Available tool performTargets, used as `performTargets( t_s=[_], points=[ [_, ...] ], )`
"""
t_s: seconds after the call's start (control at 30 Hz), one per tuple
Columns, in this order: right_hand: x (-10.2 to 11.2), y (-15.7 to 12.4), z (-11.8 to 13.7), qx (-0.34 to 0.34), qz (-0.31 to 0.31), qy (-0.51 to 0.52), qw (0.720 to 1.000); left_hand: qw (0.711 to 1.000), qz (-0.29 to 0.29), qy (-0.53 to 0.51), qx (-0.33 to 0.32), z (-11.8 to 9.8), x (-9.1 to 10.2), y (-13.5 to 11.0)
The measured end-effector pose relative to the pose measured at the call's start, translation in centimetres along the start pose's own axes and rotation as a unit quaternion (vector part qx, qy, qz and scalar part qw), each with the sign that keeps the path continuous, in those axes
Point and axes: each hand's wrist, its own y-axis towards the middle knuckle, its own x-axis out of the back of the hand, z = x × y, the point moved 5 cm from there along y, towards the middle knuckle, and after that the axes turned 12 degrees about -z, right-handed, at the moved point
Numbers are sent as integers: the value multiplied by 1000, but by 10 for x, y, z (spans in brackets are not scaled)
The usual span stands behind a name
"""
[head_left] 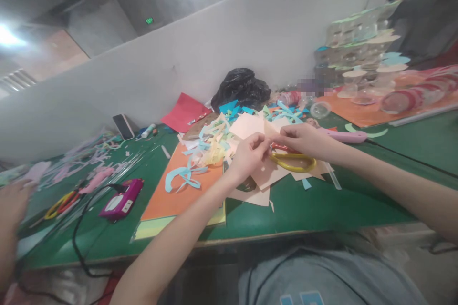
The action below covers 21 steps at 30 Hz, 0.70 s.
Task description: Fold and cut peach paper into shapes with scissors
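My left hand (248, 155) and my right hand (304, 140) meet over a heap of paper scraps on the green table (322, 205). The left hand's fingers pinch a pale peach sheet of paper (250, 126). My right hand is closed around red-and-yellow scissors (291, 159), whose yellow loop handle hangs below the fingers. More peach sheets (266, 176) lie under both hands. Blue and cream paper strips (211, 145) are piled just left of my left hand.
An orange sheet (179, 195) with blue strips, a magenta glue gun (121, 200) with black cord, other scissors (60, 204), a phone (123, 126), red paper (184, 110), a black bag (241, 86), a pink tool (345, 136). Another person's hand (12, 205) is at far left.
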Motion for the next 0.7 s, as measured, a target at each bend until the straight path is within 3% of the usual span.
performTargets(
  t_s=[0.2, 0.33, 0.43, 0.57, 0.7],
  points=[
    [-3, -1, 6, 89, 8, -1, 996, 999, -14, 30, 11, 4, 8, 5],
    [-7, -1, -2, 142, 5, -79, 987, 985, -50, 147, -78, 0, 14, 3],
    [-8, 0, -7, 175, 7, -131, 976, 962, -95, 196, -167, -6, 20, 3],
    [-7, 1, -5, 238, -11, -207, 949, 913, -47, 303, -268, -11, 17, 3],
    [2, 1, 0, 276, -97, -200, 935, 869, -38, 382, -312, -16, 15, 1]
  ],
)
